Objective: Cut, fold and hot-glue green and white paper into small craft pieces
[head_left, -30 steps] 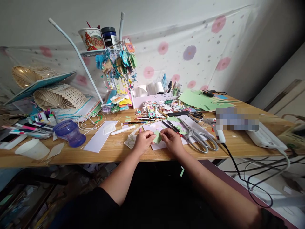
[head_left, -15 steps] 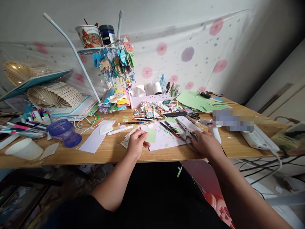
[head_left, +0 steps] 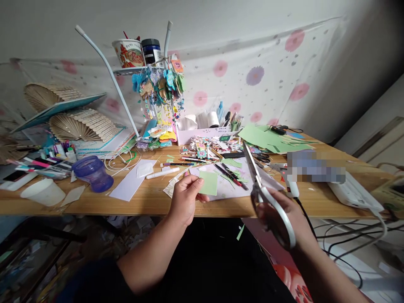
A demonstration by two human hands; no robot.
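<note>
My left hand (head_left: pixel 185 198) pinches a small light-green paper square (head_left: pixel 208 183) just above the front edge of the wooden table (head_left: pixel 151 198). My right hand (head_left: pixel 285 216) grips the white handles of a large pair of scissors (head_left: pixel 260 187), lifted off the table. Their blades point up and away, to the right of the green square and apart from it. Under the paper lies a pale lilac sheet (head_left: pixel 227 185) with green scraps and pens on it.
A purple cup (head_left: pixel 92 173), a white cup (head_left: pixel 42 192) and markers stand at the left. Wooden fans (head_left: pixel 83 126), a lamp arm (head_left: pixel 109 75) and hanging paper ornaments (head_left: pixel 160 90) fill the back. Green sheets (head_left: pixel 268 136) lie back right; a glue gun (head_left: pixel 292 185) and cables lie at the right.
My right hand left the green paper, reached right to the scissors on the table and lifted them. The left hand kept hold of the green square and raised it slightly.
</note>
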